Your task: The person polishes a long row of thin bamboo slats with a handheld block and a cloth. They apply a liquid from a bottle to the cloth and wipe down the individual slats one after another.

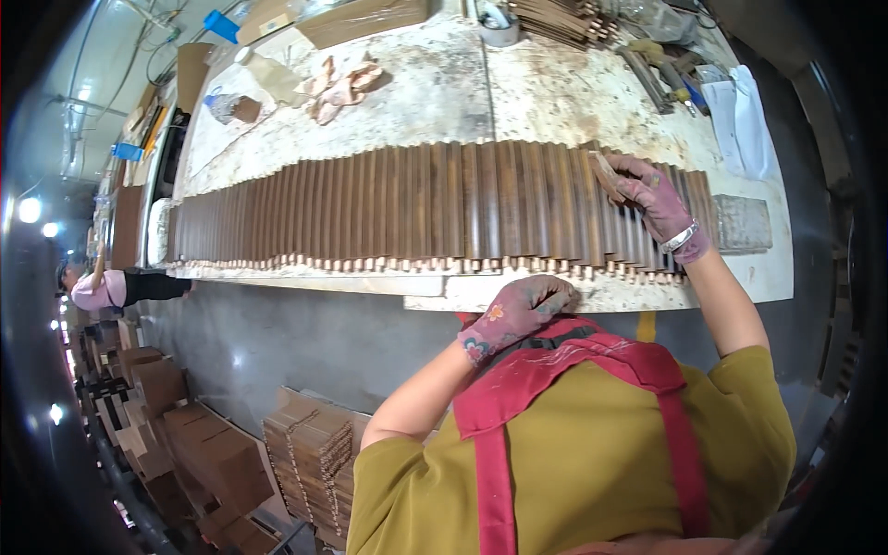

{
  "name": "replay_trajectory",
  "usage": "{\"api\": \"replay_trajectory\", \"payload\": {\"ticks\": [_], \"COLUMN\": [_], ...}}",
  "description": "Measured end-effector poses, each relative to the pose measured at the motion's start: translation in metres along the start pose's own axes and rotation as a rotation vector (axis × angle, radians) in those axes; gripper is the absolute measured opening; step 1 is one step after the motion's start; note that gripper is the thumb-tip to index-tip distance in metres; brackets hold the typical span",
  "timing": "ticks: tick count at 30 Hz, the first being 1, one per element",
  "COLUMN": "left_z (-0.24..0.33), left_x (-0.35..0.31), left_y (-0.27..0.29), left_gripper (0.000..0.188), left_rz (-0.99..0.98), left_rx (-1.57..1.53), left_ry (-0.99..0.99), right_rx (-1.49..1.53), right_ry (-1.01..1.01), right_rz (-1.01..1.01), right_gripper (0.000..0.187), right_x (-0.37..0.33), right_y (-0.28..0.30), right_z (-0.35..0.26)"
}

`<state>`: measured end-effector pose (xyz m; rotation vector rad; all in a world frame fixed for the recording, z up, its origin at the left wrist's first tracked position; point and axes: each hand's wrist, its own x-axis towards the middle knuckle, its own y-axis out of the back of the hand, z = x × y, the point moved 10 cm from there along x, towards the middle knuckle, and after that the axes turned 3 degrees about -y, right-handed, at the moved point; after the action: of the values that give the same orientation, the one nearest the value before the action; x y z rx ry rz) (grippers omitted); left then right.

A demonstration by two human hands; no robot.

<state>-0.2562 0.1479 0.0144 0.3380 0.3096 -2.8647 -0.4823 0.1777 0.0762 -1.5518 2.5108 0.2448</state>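
A long row of dark brown, wood-look strips lies side by side across the table, their pale ends facing me. Over the right part of the row is my right hand, in a pinkish patterned glove with a silvery band at the wrist. Its fingers pinch a thin, flat, brownish piece, whose kind I cannot make out, against the strips. My left hand, gloved alike, is curled at the table's near edge in front of my red apron. Its fingertips are turned away, so anything inside them is hidden.
The stained white table carries crumpled cloth, a tape roll, stacked brown strips, tools and white sheets. A grey block sits right. Below left stand bundled strips and cartons. Another person stands far left.
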Motion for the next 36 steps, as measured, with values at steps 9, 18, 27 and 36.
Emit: {"api": "replay_trajectory", "payload": {"ticks": [9,18,27,36], "left_z": [0.088,0.075,0.061,0.051], "left_x": [-0.075,-0.150,-0.102,-0.097], "left_y": [0.131,0.305,0.216,0.226], "left_gripper": [0.021,0.030,0.029,0.022], "left_rz": [0.054,0.365,-0.032,0.034], "left_rx": [0.459,0.132,0.432,0.142], "left_ry": [-0.166,-0.083,-0.037,0.031], "right_rx": [0.357,-0.593,-1.143,-0.839], "right_ry": [-0.068,0.361,0.526,0.366], "right_rz": [0.106,0.187,0.094,-0.161], "right_gripper": [0.056,0.039,0.030,0.031], "right_x": [0.033,0.100,0.121,0.055], "right_y": [-0.113,-0.170,-0.212,-0.213], "right_z": [-0.018,-0.062,-0.041,-0.060]}}
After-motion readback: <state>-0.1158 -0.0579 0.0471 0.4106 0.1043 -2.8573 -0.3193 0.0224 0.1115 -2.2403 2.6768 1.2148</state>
